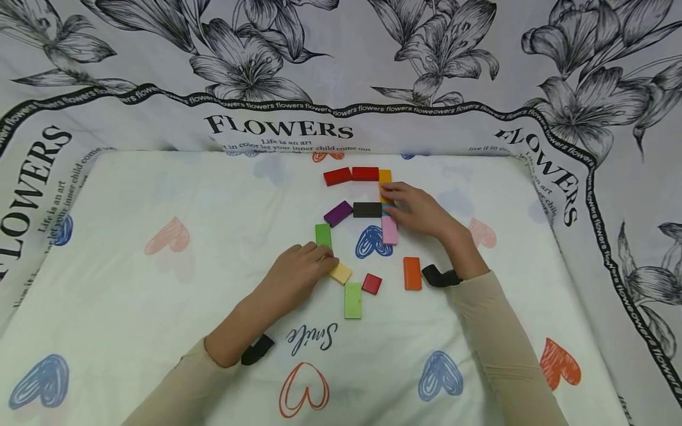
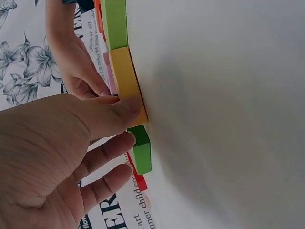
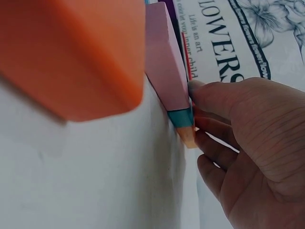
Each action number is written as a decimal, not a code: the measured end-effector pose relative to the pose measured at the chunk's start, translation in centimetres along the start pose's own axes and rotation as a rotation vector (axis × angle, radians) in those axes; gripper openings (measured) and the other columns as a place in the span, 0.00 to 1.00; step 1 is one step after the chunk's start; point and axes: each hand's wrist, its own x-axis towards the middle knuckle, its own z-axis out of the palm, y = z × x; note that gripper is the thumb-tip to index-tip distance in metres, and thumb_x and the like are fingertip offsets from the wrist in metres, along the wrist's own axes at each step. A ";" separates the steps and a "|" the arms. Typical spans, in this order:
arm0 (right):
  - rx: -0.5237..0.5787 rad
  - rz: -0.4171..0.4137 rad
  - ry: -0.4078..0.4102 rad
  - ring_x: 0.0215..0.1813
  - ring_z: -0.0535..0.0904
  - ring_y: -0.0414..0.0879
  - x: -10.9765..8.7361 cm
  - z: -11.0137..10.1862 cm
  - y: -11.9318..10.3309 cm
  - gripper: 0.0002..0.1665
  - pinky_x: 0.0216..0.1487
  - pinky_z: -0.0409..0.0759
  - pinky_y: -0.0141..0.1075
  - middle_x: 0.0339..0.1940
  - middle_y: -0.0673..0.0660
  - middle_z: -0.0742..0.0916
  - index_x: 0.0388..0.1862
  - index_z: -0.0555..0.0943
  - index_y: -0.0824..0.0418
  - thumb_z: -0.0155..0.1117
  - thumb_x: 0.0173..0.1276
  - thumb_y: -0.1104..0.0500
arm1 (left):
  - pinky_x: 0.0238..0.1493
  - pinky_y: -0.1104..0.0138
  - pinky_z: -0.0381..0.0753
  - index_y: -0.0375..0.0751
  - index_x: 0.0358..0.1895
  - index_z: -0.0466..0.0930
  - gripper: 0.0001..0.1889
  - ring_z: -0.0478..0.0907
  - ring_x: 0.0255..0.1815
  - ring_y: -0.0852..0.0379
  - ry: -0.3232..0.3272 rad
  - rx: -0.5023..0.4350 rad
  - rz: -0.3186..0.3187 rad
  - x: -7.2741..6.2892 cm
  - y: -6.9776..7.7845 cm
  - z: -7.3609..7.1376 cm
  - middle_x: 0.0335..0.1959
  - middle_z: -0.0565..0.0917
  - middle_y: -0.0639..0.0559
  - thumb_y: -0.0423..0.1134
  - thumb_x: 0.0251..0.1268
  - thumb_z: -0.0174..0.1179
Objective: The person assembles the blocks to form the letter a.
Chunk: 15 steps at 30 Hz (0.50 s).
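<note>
A curved chain of coloured toy blocks lies on the white cloth. Near its left side my left hand pinches a yellow block, the thumb lying along its face. Beyond that block is a green block; on the near side lies a light green block. My right hand is at the chain's right side. Its index finger touches an amber block, and its thumb rests at a teal block, partly covered in the head view. A pink block adjoins the teal one.
Two red blocks, a black block and a purple block lie between the hands, farther back. Closer to me are a small red block and an orange block, beside the right wrist's black strap.
</note>
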 end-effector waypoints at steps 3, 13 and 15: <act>0.002 -0.003 0.002 0.86 0.63 0.57 0.1 0.0 0.1 0.32 0.84 0.66 0.56 0.84 0.57 0.72 0.80 0.72 0.57 0.63 0.80 0.52 | 0.60 0.57 0.86 0.49 0.60 0.88 0.18 0.84 0.57 0.50 -0.013 -0.018 0.005 0.3 -0.1 0.0 0.56 0.88 0.51 0.32 0.68 0.70; 0.006 0.002 0.004 0.86 0.63 0.57 0.1 0.1 0.2 0.33 0.84 0.66 0.55 0.84 0.57 0.72 0.80 0.72 0.56 0.63 0.80 0.51 | 0.61 0.57 0.86 0.47 0.58 0.89 0.15 0.84 0.56 0.51 0.019 -0.046 0.018 0.4 -0.2 0.0 0.55 0.88 0.51 0.31 0.71 0.67; 0.006 0.004 0.005 0.86 0.63 0.57 0.1 0.1 0.3 0.33 0.84 0.66 0.55 0.84 0.56 0.72 0.80 0.72 0.56 0.63 0.80 0.51 | 0.61 0.57 0.86 0.48 0.58 0.89 0.15 0.84 0.57 0.51 0.026 -0.051 0.015 0.5 -0.1 0.1 0.55 0.88 0.51 0.32 0.71 0.67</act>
